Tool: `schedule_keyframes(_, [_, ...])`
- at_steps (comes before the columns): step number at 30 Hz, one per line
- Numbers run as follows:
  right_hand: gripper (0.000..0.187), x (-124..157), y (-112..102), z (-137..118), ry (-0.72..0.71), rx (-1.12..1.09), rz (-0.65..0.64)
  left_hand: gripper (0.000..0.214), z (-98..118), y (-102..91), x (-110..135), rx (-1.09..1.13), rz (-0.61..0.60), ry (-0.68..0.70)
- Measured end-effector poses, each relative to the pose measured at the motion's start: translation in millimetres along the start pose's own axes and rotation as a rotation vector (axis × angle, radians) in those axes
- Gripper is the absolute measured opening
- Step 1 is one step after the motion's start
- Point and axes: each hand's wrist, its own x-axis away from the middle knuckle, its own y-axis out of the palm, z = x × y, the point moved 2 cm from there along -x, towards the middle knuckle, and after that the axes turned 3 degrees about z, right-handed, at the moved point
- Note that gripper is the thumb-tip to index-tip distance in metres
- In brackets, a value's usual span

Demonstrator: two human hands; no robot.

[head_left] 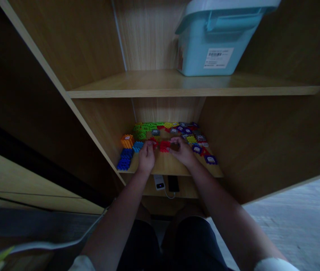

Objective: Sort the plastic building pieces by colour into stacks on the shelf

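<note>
Both my hands reach over the middle shelf of a wooden cabinet. My left hand (pixel 147 155) pinches a small red toothed plastic piece (pixel 153 143) between thumb and fingers. In my right hand (pixel 182 149), thumb and fingers grip the edge of a red square interlocking tile (pixel 164 146). The two red pieces are close together with a narrow gap between them. Left of my left hand lie a light blue tile (pixel 137 146), an orange stack of tiles (pixel 127 141) and dark blue tiles (pixel 124 159). Beside my right hand are a yellow tile (pixel 191 139) and purple tiles with pictures (pixel 211 160).
Green tiles (pixel 140 131) line the back left of the shelf. Above, a light blue lidded bin (pixel 219 41) stands on the upper shelf (pixel 148 84). A white power bank (pixel 159 182) with a cable and a black phone-like slab (pixel 173 183) lie on the shelf below.
</note>
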Motion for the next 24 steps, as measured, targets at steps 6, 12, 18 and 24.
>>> schedule_keyframes(6, [0.043, 0.2, 0.3, 0.4, -0.015, 0.008, -0.020, 0.053, 1.9, 0.3, 0.7, -0.033, -0.005, 0.005])
schedule_keyframes(12, [0.042, 0.2, 1.0, 0.5, -0.016, 0.008, -0.029, 0.052, 0.2, 0.3, 0.7, -0.046, -0.018, -0.015])
schedule_keyframes(18, [0.043, 0.0, 1.7, 2.4, -0.010, 0.022, -0.034, 0.049, 0.9, 0.6, 0.8, -0.034, -0.012, -0.011])
schedule_keyframes(24, [0.044, 1.0, 2.2, 2.6, -0.008, 0.027, -0.049, 0.046, 0.3, 0.4, 0.6, -0.035, -0.012, -0.008])
